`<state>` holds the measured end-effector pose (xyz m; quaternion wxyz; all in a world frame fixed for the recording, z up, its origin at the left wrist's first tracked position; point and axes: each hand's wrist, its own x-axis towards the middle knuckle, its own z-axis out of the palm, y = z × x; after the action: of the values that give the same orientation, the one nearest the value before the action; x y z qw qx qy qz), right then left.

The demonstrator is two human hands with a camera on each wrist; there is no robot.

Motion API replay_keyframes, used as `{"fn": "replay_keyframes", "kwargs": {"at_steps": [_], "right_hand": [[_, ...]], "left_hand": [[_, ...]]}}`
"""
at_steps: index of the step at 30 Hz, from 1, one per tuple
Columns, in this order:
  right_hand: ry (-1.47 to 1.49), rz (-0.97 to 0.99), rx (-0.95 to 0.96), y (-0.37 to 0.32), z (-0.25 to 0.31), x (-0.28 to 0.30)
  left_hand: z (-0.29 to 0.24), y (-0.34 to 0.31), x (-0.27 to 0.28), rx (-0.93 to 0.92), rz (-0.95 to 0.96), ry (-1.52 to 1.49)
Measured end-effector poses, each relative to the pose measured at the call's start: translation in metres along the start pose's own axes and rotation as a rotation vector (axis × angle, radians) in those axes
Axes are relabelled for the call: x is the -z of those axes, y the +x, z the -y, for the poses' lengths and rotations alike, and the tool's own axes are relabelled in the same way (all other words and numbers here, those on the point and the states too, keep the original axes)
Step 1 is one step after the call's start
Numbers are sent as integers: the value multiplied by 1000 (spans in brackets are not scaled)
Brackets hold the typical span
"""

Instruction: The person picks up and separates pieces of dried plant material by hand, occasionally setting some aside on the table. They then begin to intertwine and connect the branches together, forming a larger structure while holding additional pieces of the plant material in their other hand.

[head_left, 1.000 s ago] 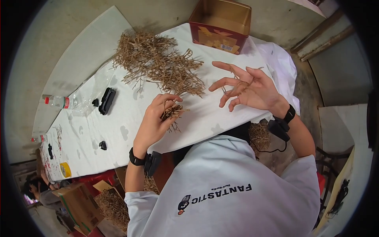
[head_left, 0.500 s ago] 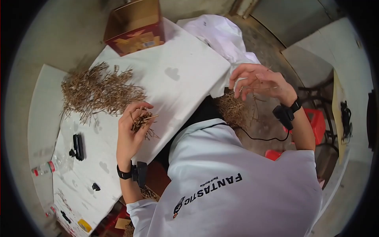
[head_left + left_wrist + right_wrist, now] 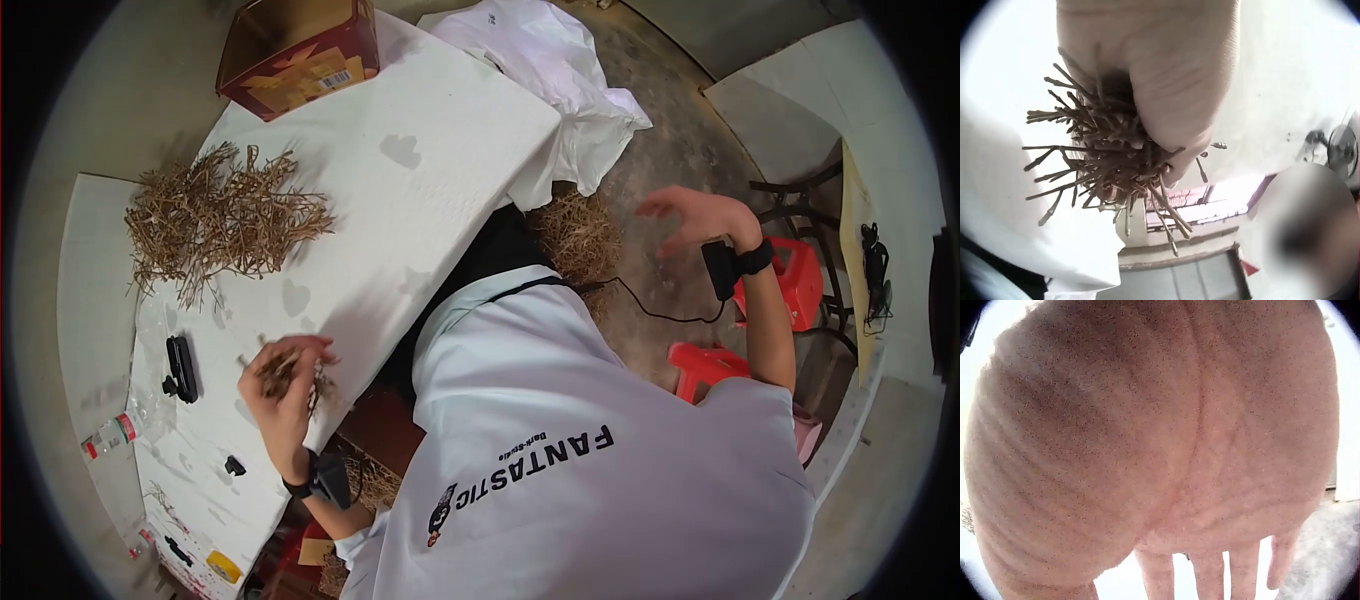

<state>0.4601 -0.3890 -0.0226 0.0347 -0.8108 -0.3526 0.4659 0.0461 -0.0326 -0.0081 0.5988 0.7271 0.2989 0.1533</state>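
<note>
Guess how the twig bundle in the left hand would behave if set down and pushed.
The twig bundle probably wouldn't roll far, since it bristles on several sides. Looking thin-stemmed and dry, it may snap rather than bend. No tie shows around it, so it could scatter.

a pale blue-grey t-shirt with short sleeves, printed with black letters reading "fantastic", a smaller dark line and a little cartoon figure. black clothing below it. each wrist wears a black strap with a dark boxy camera; a thin black cable meets the right one.
</note>
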Motion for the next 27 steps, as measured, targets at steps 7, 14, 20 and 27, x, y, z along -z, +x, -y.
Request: {"fn": "replay_keyframes", "kwargs": {"at_steps": [7,14,20,27], "right_hand": [[172,2,354,14,82,22],[215,49,602,32,138,43],[150,67,612,62,169,57],[28,12,642,64,204,64]], "left_hand": [[32,-110,38,-204,-455,-531],[112,-290,77,350,-1305,-324],[227,-368,34,833,-1084,134],[270,-408,35,1097,-851,-259]]}}
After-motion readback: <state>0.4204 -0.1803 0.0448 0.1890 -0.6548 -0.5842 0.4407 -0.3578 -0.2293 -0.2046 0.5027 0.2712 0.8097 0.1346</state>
